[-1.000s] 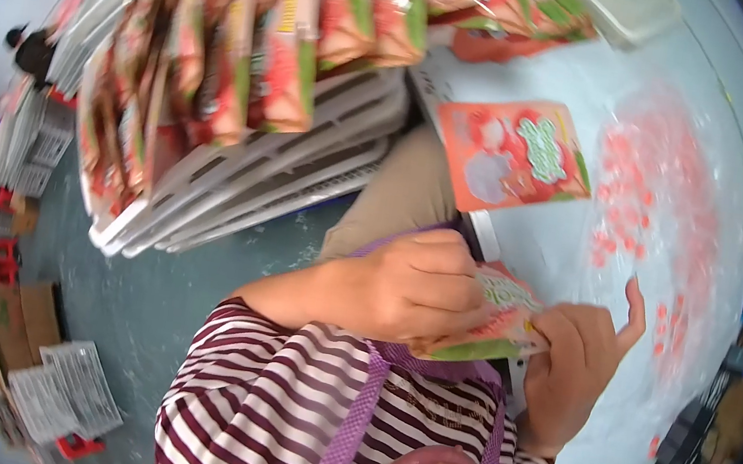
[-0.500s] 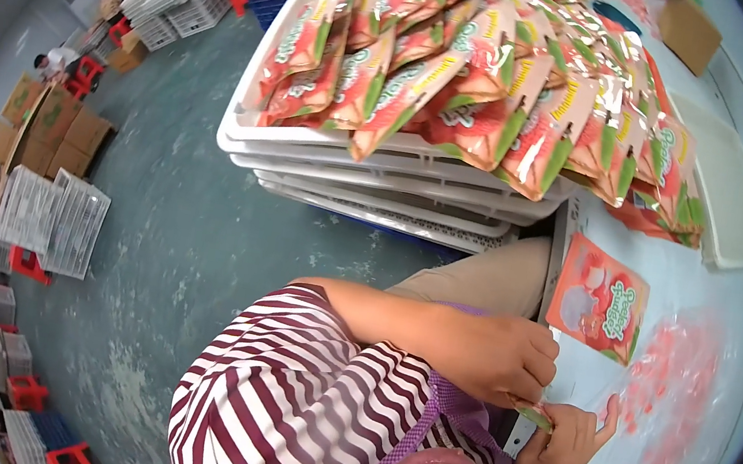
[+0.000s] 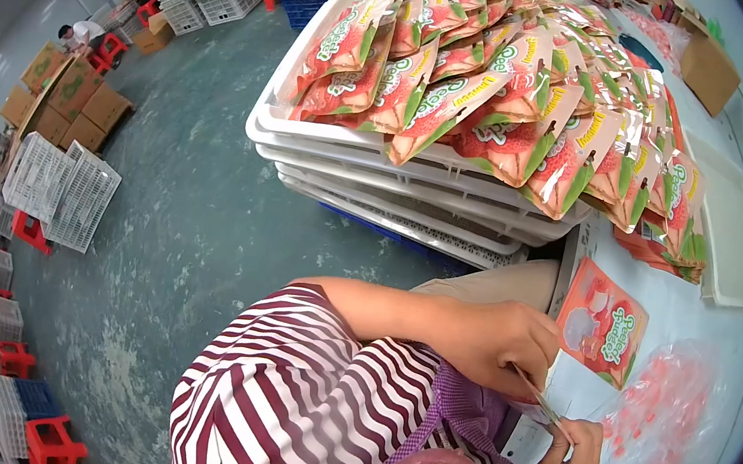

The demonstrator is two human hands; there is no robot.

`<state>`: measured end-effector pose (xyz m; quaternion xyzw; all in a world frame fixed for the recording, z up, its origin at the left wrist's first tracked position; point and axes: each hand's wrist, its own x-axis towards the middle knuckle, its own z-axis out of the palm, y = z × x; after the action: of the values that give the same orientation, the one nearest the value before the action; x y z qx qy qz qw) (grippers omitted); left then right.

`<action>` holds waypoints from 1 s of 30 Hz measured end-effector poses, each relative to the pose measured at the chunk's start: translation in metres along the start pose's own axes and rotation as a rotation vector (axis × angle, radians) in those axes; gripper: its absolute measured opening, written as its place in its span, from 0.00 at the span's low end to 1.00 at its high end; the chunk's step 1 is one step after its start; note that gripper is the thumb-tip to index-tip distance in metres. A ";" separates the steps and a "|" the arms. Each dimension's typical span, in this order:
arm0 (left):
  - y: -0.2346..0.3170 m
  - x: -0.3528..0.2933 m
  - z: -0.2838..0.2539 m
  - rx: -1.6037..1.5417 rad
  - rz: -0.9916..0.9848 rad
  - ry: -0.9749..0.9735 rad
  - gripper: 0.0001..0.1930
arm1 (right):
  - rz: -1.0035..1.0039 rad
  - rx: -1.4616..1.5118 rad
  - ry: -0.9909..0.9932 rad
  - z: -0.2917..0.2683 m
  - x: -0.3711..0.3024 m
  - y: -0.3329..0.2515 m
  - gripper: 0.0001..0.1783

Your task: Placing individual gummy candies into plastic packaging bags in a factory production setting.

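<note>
My left hand (image 3: 513,347) is closed, pinching one end of a thin pouch (image 3: 539,399) that shows nearly edge-on. My right hand (image 3: 573,457) grips its other end between thumb and fingers. Whether the pouch's mouth is parted, and what it contains, I cannot make out. Flat on the pale table just beyond my hands lies a red printed pouch (image 3: 601,322) with a green corner. To the right of my hands is a clear plastic bag (image 3: 662,410) with many small pink-red pieces.
Ahead, a heap of filled red pouches (image 3: 488,96) covers the top of a stack of white trays (image 3: 347,139). A shallow white tray (image 3: 735,272) and a cardboard box (image 3: 709,73) stand at the right. Across the floor are crates (image 3: 61,190), red stools and several seated people.
My hands have drawn apart, and more of the pouch shows stretched between them. My right hand has shifted slightly right and down. The whole view has tilted a little.
</note>
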<state>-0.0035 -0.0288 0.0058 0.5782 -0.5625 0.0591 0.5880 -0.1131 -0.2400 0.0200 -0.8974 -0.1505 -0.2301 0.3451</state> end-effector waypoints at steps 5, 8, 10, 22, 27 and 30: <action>0.000 -0.005 -0.014 -0.220 -0.104 -0.025 0.18 | 0.071 0.119 0.083 0.000 -0.005 0.003 0.04; 0.001 -0.019 -0.012 -0.229 -0.340 -0.110 0.20 | 0.024 0.194 0.166 -0.001 -0.006 0.009 0.06; -0.007 -0.031 -0.015 -0.242 -0.329 -0.217 0.17 | 0.141 0.322 0.258 0.006 -0.020 0.018 0.07; 0.076 0.000 -0.263 1.291 0.163 0.894 0.08 | 0.288 0.324 0.195 0.026 -0.001 0.044 0.10; 0.034 -0.024 -0.391 1.389 -0.337 0.841 0.12 | 0.285 0.178 0.142 0.039 0.007 0.045 0.06; 0.000 -0.043 -0.429 1.521 -0.546 0.862 0.13 | 0.331 0.153 0.140 0.043 0.006 0.037 0.06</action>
<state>0.2356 0.3167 0.1039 0.8504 0.0525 0.4833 0.2013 -0.0784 -0.2363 -0.0259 -0.8629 0.0064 -0.2198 0.4551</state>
